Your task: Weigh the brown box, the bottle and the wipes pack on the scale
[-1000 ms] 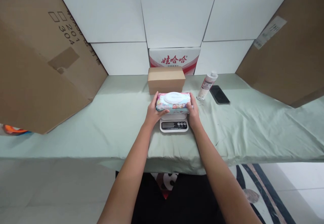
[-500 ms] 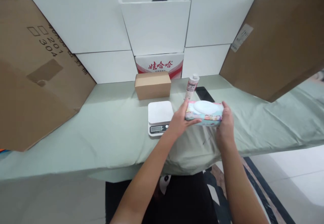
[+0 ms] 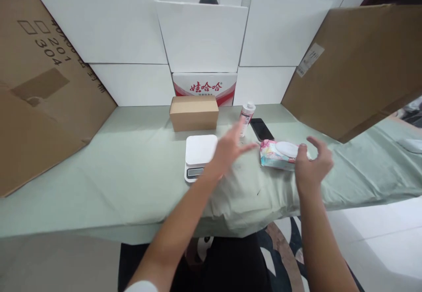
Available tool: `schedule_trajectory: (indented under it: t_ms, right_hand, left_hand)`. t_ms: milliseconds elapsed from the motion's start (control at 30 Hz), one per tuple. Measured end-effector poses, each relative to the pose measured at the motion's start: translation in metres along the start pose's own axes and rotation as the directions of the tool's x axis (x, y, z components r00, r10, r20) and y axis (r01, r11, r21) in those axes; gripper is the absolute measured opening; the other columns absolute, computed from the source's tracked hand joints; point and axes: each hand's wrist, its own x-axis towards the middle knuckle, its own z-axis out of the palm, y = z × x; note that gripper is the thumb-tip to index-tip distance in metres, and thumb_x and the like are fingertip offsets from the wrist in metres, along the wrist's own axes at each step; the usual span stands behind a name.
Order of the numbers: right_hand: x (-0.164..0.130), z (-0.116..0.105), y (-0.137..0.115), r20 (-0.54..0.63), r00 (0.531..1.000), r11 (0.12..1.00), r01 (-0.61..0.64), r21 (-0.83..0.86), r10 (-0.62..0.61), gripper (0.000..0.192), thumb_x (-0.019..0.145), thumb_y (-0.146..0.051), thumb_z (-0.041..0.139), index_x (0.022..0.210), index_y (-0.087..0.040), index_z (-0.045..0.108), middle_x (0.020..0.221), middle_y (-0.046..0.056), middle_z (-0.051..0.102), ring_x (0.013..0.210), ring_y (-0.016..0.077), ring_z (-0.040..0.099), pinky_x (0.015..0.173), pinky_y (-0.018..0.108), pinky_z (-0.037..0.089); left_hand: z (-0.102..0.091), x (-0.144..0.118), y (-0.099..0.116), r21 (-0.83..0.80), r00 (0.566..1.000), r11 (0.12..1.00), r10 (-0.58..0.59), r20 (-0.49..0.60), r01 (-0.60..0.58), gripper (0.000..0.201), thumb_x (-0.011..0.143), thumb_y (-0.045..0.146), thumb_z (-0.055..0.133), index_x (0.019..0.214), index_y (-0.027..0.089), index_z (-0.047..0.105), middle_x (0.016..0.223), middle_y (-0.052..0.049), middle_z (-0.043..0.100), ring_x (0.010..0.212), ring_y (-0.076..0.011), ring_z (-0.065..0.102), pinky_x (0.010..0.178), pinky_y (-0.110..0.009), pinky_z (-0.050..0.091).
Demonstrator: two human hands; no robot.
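A pack of wet wipes (image 3: 276, 155) with a white lid rests on the green cloth. At its right end is my right hand (image 3: 313, 162), thumb and fingers apart and holding nothing; whether it touches the pack I cannot tell. My left hand (image 3: 228, 150), a little smeared by motion, is open and off the pack's left side. Its fingers overlap the lower part of a white bottle (image 3: 247, 111) in view, with no grip on it. Under my left wrist, a white kitchen scale (image 3: 200, 150) is partly covered at its right side.
Behind the scale stands a brown cardboard box (image 3: 194, 114). A black phone (image 3: 262, 129) lies beside the bottle. White panels (image 3: 201, 37) close off the back, and large cardboard sheets (image 3: 42, 89) flank the cloth-covered table (image 3: 132, 169).
The wipes pack, held between both hands before, now lies on the cloth farther right. Both hands have let go and spread apart. The view has shifted slightly.
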Motion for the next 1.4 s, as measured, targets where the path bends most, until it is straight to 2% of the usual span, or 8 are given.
schedule_trajectory:
  t_ms: [67,167,267,400,567,933,1133,1400]
  right_hand:
    - [-0.011,0.035,-0.031,0.100,0.995,0.964,-0.009,0.265,-0.018,0.042,0.093,-0.042,0.060,0.128,-0.021,0.070,0.131,0.015,0.073,0.125,0.0327,0.069,0.117,0.059,0.049]
    - [-0.022,0.109,-0.058,0.273,0.951,0.831,-0.265,0.490,0.142,0.062,0.083,-0.042,0.071,0.140,-0.019,0.060,0.140,0.018,0.067,0.133,0.0328,0.065,0.118,0.056,0.050]
    - [-0.027,0.175,-0.060,0.362,0.895,0.784,-0.415,0.461,0.261,0.076,0.070,-0.034,0.077,0.139,-0.012,0.056,0.138,0.022,0.065,0.131,0.0343,0.063,0.121,0.057,0.046]
    - [-0.031,0.210,-0.044,0.355,0.915,0.837,-0.341,0.428,0.192,0.065,0.070,-0.035,0.074,0.129,-0.012,0.059,0.125,0.018,0.071,0.114,0.0309,0.069,0.116,0.056,0.050]
    - [-0.045,0.196,-0.058,0.436,0.900,0.784,-0.256,0.566,-0.021,0.064,0.074,-0.050,0.083,0.124,-0.015,0.062,0.120,0.017,0.072,0.111,0.0312,0.070,0.110,0.052,0.056]
    - [-0.095,0.164,-0.120,0.775,0.444,0.763,-0.259,0.592,-0.450,0.068,0.083,-0.061,0.083,0.133,-0.021,0.062,0.132,0.013,0.074,0.120,0.0327,0.073,0.109,0.048,0.059]
    - [-0.095,0.167,-0.115,0.794,0.425,0.784,-0.254,0.566,-0.435,0.077,0.083,-0.062,0.085,0.142,-0.020,0.058,0.139,0.014,0.071,0.126,0.0313,0.072,0.114,0.048,0.057]
    - [-0.092,0.162,-0.119,0.754,0.443,0.688,-0.339,0.642,-0.485,0.082,0.080,-0.062,0.087,0.143,-0.020,0.056,0.144,0.016,0.068,0.136,0.0344,0.067,0.120,0.051,0.053]
  left_hand:
    - [-0.071,-0.007,-0.024,0.102,0.954,0.994,0.061,-0.292,-0.033,0.071,0.089,0.075,0.072,0.142,0.028,0.064,0.154,-0.010,0.066,0.149,-0.0361,0.058,0.129,-0.050,0.044]
    - [-0.160,-0.024,-0.074,0.137,0.712,0.987,0.039,-0.701,0.081,0.059,0.099,0.070,0.061,0.126,0.017,0.065,0.117,-0.010,0.081,0.119,-0.0291,0.076,0.115,-0.052,0.054]
    - [-0.202,-0.039,-0.116,0.098,0.626,0.983,-0.020,-0.779,0.154,0.054,0.101,0.066,0.058,0.114,0.014,0.063,0.102,-0.009,0.080,0.103,-0.0253,0.079,0.104,-0.050,0.058]
    - [-0.201,-0.040,-0.136,0.053,0.604,0.980,-0.077,-0.793,0.193,0.036,0.104,0.054,0.055,0.107,0.019,0.060,0.098,-0.007,0.080,0.093,-0.0199,0.080,0.094,-0.040,0.062]
    - [-0.192,-0.032,-0.134,0.030,0.661,0.972,-0.137,-0.738,0.235,0.018,0.102,0.038,0.056,0.105,0.020,0.060,0.094,-0.005,0.079,0.091,-0.0169,0.079,0.088,-0.032,0.061]
    - [-0.200,-0.036,-0.142,0.161,0.659,0.911,-0.144,-0.739,0.380,0.008,0.089,0.039,0.069,0.093,0.034,0.065,0.079,0.008,0.061,0.072,-0.0199,0.060,0.083,-0.048,0.061]
    - [-0.199,-0.034,-0.146,0.102,0.673,0.919,-0.200,-0.712,0.381,0.050,0.075,0.078,0.078,0.098,0.036,0.066,0.080,0.009,0.070,0.089,-0.0302,0.070,0.094,-0.068,0.064]
    - [-0.194,-0.029,-0.153,0.207,0.796,0.911,-0.180,-0.578,0.356,0.050,0.083,0.031,0.072,0.131,0.018,0.064,0.132,-0.012,0.072,0.111,-0.0292,0.072,0.091,-0.049,0.065]
